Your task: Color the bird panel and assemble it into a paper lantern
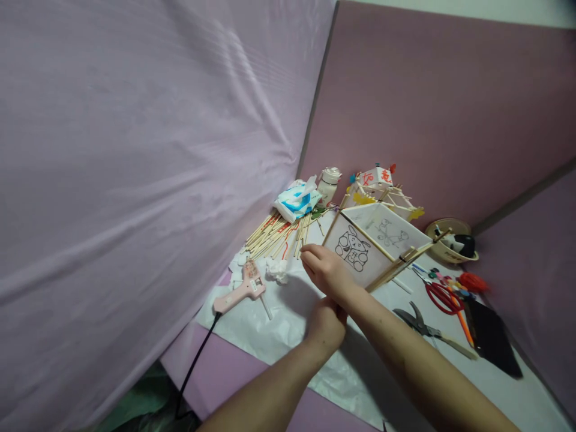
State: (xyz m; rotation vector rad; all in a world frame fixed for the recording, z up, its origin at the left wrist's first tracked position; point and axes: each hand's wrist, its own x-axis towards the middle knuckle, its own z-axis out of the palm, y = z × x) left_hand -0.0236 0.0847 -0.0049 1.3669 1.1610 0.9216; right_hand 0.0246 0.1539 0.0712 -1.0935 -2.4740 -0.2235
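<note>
A lantern-like frame of sticks with paper panels (pixel 353 247) stands tilted on the table, a bunny drawing on its front panel. My right hand (pixel 326 270) is at the panel's lower left edge, fingers pressed together; what they hold, if anything, is too small to name. Just below it, my left hand (pixel 324 324) is beneath my right wrist, its fingers mostly hidden. A pink glue gun (pixel 243 289) lies to the left on the white sheet (pixel 279 333). Behind it are many thin wooden sticks (pixel 270 235) and a crumpled white tissue (pixel 276 271).
A wipes pack (pixel 297 201) and a white bottle (pixel 329 185) stand at the back, beside a second decorated lantern (pixel 375 178). To the right are a basket (pixel 450 259), red scissors (pixel 443 298), pliers (pixel 420 324) and a black flat object (pixel 492 339).
</note>
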